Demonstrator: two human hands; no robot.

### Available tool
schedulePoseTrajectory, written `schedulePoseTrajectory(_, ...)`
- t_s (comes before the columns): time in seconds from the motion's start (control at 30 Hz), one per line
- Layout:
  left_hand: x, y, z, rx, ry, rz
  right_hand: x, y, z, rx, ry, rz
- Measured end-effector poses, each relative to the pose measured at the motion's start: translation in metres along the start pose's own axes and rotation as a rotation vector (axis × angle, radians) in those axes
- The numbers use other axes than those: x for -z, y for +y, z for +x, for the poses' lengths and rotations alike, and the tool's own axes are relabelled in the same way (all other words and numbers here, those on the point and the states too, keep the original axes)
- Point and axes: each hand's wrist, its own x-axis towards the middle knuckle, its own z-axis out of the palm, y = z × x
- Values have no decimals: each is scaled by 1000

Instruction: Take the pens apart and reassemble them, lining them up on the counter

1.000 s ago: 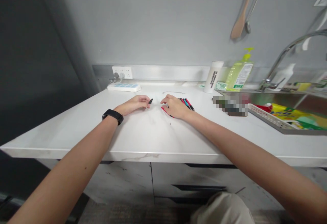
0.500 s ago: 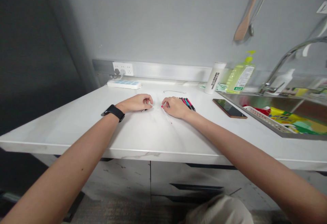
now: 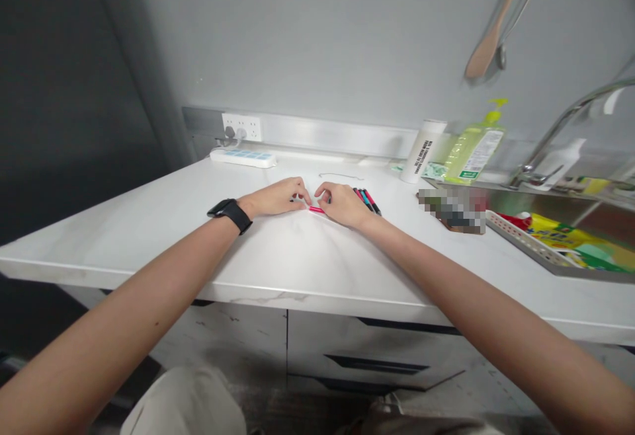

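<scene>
Across the white counter (image 3: 268, 250), back from its front edge (image 3: 317, 299) and roughly parallel to it, I see a slim red piece (image 3: 316, 209) between the left hand (image 3: 282, 196) and nearer right hand (image 3: 346, 205), both curled, though whether either pinches it I cannot tell.

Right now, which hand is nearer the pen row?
Right. The right hand is just left of the pen row; the left hand is farther left.
</scene>
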Motion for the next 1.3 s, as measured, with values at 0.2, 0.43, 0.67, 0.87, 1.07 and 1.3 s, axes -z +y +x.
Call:
schedulePoseTrajectory(0.2,-1,-1,2,-15,-19,20,4,-3,-3,36,-45,-67)
schedulePoseTrajectory(0.43,3,6,0,-21,-20,39,7,2,-4,90,-72,-118)
schedulePoseTrajectory(0.67,2,8,0,-10,-20,34,7,5,-2,107,-100,-52)
schedulePoseTrajectory(0.87,6,12,-2,84,57,-138,14,14,2,48,21,38)
schedulePoseTrajectory(1.07,8,11,-1,174,230,-265,19,16,3,31,8,91)
schedulePoseTrajectory(1.3,12,13,-3,172,241,-316,20,11,3,77,31,73)
